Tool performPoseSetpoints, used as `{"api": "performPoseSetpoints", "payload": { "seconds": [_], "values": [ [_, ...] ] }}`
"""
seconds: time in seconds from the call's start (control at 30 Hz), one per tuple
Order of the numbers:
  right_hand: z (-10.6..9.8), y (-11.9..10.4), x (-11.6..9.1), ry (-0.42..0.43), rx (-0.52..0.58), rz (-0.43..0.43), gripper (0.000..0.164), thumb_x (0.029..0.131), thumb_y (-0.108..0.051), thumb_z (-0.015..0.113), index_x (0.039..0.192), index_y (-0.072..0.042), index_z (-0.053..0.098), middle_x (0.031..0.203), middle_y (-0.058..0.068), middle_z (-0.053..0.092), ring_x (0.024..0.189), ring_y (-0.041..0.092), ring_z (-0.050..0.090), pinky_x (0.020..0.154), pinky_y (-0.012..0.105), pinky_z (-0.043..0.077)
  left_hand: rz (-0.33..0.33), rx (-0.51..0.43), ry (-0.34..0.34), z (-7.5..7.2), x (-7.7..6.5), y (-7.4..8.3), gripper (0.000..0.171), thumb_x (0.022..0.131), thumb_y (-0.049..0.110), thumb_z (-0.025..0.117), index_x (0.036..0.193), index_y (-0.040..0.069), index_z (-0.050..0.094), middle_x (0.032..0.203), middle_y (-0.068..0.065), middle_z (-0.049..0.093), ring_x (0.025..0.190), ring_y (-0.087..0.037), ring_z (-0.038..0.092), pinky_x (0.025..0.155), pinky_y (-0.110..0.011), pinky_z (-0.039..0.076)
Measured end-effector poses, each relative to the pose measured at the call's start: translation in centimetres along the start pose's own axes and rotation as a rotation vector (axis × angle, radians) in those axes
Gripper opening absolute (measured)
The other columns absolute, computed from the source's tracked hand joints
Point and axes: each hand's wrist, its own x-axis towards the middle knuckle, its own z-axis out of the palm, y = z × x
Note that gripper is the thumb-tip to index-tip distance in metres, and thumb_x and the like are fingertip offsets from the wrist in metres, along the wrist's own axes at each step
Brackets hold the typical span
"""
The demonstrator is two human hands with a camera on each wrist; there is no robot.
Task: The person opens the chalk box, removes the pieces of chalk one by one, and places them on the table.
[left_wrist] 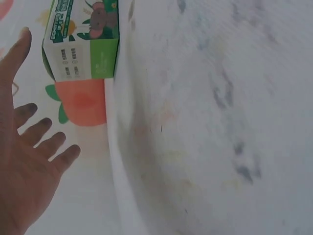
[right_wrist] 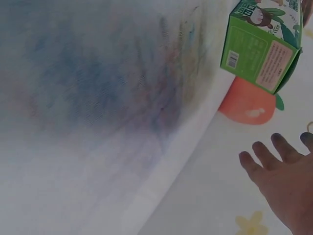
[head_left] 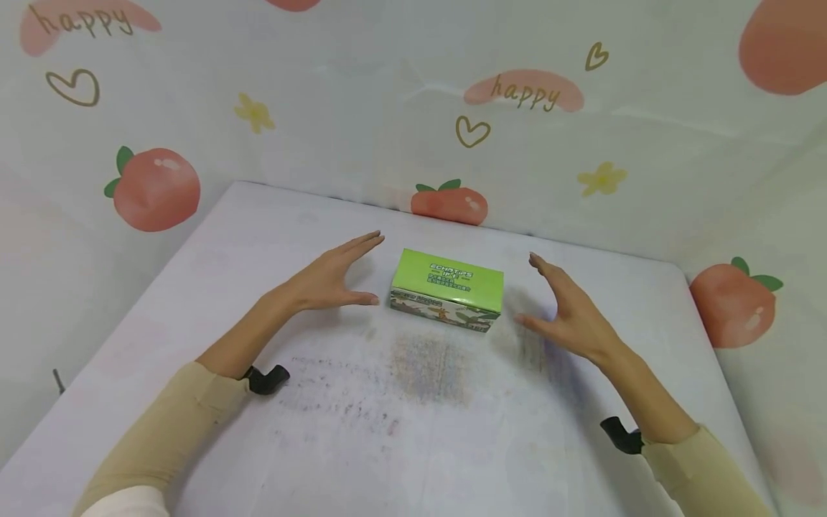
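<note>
A green-topped cardboard box (head_left: 447,281) with white lettering and animal pictures along its side lies on the white table. To its left is my left hand (head_left: 329,276), thumb and fingers spread and apart from the box. My right hand (head_left: 571,316) is held on the other side, likewise spread, with a gap to the box's right end. In the left wrist view the box (left_wrist: 80,39) shows an elephant picture and a white-and-green end. The right wrist view shows its green end with a barcode, and the box (right_wrist: 261,46) stands beyond the fingers. Both hands hold nothing.
The white table (head_left: 426,459) carries brownish and dark smudges in front of the box. Behind it rises a white backdrop (head_left: 362,143) printed with peaches, hearts and flowers. A black wrist camera mount (head_left: 268,379) sticks out by the left cuff, another mount (head_left: 622,435) by the right.
</note>
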Motion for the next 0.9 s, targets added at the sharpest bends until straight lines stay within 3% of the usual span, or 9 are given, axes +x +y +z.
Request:
{"api": "performPoseSetpoints", "payload": {
  "seconds": [0.23, 0.5, 0.73, 0.9],
  "values": [
    [0.9, -0.1, 1.4, 0.015, 0.117, -0.047, 0.097, 0.080, -0.019, 0.084, 0.159, -0.023, 0.026, 0.153, 0.007, 0.042, 0.136, 0.030, 0.042, 0.108, 0.053, 0.040, 0.042, -0.095, 0.004, 0.3, 0.9, 0.6, 0.097, 0.081, 0.044, 0.081, 0.159, 0.022, 0.027, 0.163, 0.001, 0.024, 0.149, -0.021, 0.022, 0.119, -0.050, 0.029],
    [1.8, -0.8, 2.7, -0.011, 0.195, -0.048, 0.096, 0.081, -0.016, 0.083, 0.158, -0.024, 0.028, 0.152, 0.008, 0.043, 0.136, 0.032, 0.043, 0.110, 0.052, 0.040, 0.093, -0.244, 0.028, 0.8, 2.0, 0.9, 0.090, 0.082, 0.031, 0.084, 0.155, 0.013, 0.034, 0.159, -0.001, 0.034, 0.144, -0.021, 0.034, 0.114, -0.037, 0.040],
    [2.4, -1.4, 3.9, -0.058, 0.239, -0.025, 0.094, 0.082, -0.019, 0.083, 0.158, -0.024, 0.028, 0.151, 0.009, 0.044, 0.135, 0.034, 0.043, 0.111, 0.053, 0.039, 0.080, -0.350, 0.007, 1.2, 3.0, 1.0, 0.085, 0.083, 0.026, 0.082, 0.154, 0.013, 0.037, 0.157, -0.003, 0.037, 0.141, -0.025, 0.038, 0.114, -0.039, 0.040],
    [3.3, -1.4, 4.4, -0.100, 0.265, -0.014, 0.089, 0.082, -0.020, 0.083, 0.156, -0.017, 0.034, 0.150, 0.012, 0.045, 0.133, 0.032, 0.046, 0.111, 0.052, 0.040, 0.065, -0.398, -0.025, 1.7, 3.4, 1.0, 0.085, 0.084, 0.024, 0.082, 0.154, 0.011, 0.037, 0.156, -0.004, 0.038, 0.140, -0.027, 0.041, 0.114, -0.040, 0.040]
  ]
}}
